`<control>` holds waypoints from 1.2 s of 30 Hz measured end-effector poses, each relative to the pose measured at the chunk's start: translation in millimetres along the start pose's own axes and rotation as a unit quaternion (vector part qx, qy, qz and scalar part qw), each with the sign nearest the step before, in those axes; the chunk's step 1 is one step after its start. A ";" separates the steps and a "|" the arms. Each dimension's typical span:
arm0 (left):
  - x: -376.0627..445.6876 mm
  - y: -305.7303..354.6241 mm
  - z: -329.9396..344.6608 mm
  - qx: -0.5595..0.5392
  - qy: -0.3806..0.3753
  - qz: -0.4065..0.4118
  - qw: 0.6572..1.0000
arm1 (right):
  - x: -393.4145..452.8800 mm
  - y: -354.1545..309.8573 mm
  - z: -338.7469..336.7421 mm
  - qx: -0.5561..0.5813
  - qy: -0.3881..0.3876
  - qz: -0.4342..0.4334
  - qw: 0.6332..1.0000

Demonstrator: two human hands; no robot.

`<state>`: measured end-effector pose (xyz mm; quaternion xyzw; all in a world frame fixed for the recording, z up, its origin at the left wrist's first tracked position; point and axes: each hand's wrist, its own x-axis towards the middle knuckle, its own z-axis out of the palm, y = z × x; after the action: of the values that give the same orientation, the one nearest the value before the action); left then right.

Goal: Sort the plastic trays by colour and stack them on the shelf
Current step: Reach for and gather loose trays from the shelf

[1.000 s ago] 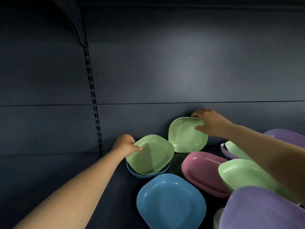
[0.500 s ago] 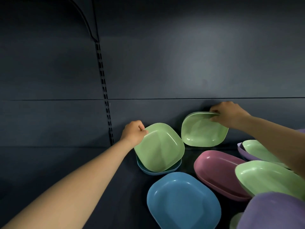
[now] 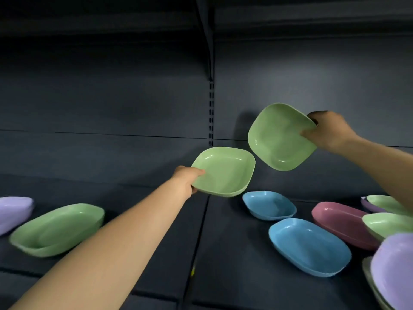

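Lifted off the dark shelf since earlier, two green square plastic trays are gripped: one by left hand, one by right hand. Two blue trays stay shelved.

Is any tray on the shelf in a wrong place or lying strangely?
Yes. On the right, colours are mixed: a green tray lies over the pink tray, and another green tray sits in a purple one. Nothing looks broken.
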<state>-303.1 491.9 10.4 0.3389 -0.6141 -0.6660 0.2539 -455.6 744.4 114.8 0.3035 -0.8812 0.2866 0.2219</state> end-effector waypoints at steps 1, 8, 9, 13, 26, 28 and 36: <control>-7.4 1.2 -21.0 -0.015 -0.002 -0.007 1.000 | -7.0 -17.1 2.4 0.013 0.003 0.003 1.000; -50.2 7.5 -176.3 -0.022 0.050 0.012 0.998 | -72.0 -148.2 37.5 0.126 -0.012 0.052 0.991; -54.4 7.6 -197.0 -0.022 0.058 0.018 0.998 | -81.8 -166.1 43.2 0.149 -0.014 0.057 0.987; -70.5 0.2 -271.3 -0.023 0.088 0.020 0.996 | -119.3 -228.2 64.1 0.275 -0.034 0.113 0.954; -79.0 0.3 -397.9 -0.115 0.137 0.008 0.984 | -184.9 -324.1 124.1 0.500 -0.108 0.311 0.801; -67.3 -2.5 -400.8 -0.112 0.150 0.012 0.982 | -186.2 -328.6 135.4 0.501 -0.116 0.313 0.799; -33.0 -1.7 -408.1 -0.102 0.214 0.069 0.969 | -179.6 -341.8 173.7 0.492 -0.128 0.311 0.803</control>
<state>29.7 253.4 6.8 0.4024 -0.4967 -0.6178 0.4579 -138.2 483.8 11.9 0.1154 -0.6895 0.6939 -0.1727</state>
